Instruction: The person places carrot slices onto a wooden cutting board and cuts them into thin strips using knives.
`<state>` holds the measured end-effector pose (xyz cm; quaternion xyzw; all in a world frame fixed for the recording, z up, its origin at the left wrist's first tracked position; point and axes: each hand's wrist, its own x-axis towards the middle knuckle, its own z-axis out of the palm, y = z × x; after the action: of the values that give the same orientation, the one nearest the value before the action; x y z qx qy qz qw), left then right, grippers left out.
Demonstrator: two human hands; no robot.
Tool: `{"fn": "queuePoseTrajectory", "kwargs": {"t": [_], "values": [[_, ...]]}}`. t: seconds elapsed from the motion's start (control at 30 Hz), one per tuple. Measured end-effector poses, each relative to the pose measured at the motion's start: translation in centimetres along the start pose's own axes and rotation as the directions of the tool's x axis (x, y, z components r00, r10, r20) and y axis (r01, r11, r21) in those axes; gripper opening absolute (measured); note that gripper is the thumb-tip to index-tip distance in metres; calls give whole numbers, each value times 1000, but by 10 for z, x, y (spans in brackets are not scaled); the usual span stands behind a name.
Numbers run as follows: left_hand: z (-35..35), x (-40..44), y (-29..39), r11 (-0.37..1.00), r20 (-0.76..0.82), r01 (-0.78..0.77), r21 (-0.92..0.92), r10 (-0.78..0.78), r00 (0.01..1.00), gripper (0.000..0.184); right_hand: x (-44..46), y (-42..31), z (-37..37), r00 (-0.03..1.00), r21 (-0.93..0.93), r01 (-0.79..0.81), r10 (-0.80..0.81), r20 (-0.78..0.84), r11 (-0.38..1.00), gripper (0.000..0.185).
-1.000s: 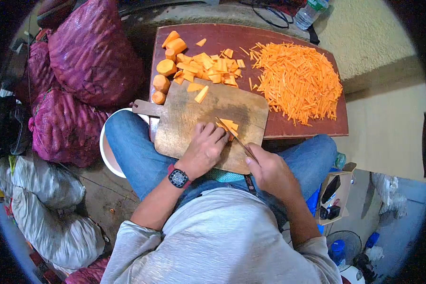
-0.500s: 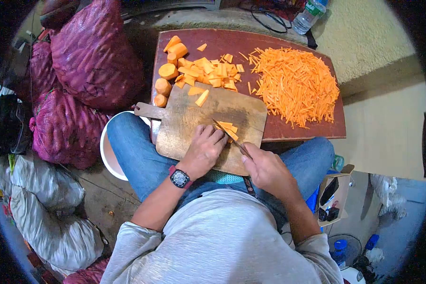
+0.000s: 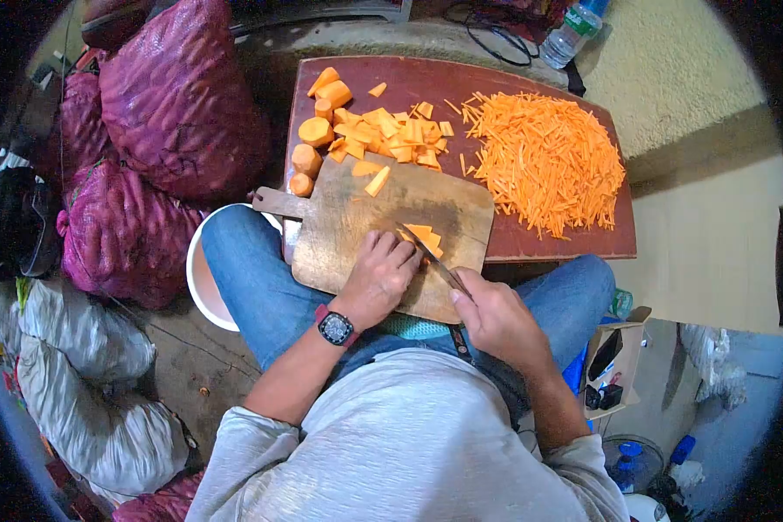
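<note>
A wooden cutting board (image 3: 335, 239) lies across my lap and the table's near edge. My right hand (image 3: 493, 317) is closed round the handle of a kitchen knife (image 3: 442, 268), its blade pointing up and left over the board. Fingers curled, my left hand (image 3: 377, 278) presses down on carrot slices (image 3: 422, 235) beside the blade; its fingertips are partly hidden. Two loose carrot slices (image 3: 377, 180) lie farther up the board. Beyond its top edge are a heap of flat carrot pieces (image 3: 391, 135) and several thick carrot chunks (image 3: 316, 131).
A big pile of carrot strips (image 3: 544, 161) covers the right of the red table (image 3: 487, 74). Purple mesh sacks (image 3: 178, 104) and white sacks (image 3: 104, 418) stand at the left. Beside my left knee is a white tub (image 3: 202, 287); a plastic bottle (image 3: 570, 36) stands at the back.
The knife has shifted slightly right and its blade sits in front of the slices at a similar slant. My left hand stays almost in place; the view has moved a little.
</note>
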<state>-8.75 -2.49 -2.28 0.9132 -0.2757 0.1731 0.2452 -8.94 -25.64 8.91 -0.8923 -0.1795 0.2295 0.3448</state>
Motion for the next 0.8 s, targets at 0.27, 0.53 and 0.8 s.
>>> {"fn": "queuePoseTrajectory", "kwargs": {"t": [0.27, 0.53, 0.8], "values": [[1, 0, 1, 1000, -8, 15, 7, -15, 1000, 33, 18, 11, 14, 995, -69, 88, -91, -41, 994, 32], [0, 0, -3, 985, -40, 98, -140, -104, 994, 45, 12, 8, -5, 988, 47, 139, -134, -82, 989, 29], [2, 16, 1, 996, -15, 63, -58, -64, 998, 35, 13, 22, -28, 989, 10, 124, -123, -76, 992, 24]]}}
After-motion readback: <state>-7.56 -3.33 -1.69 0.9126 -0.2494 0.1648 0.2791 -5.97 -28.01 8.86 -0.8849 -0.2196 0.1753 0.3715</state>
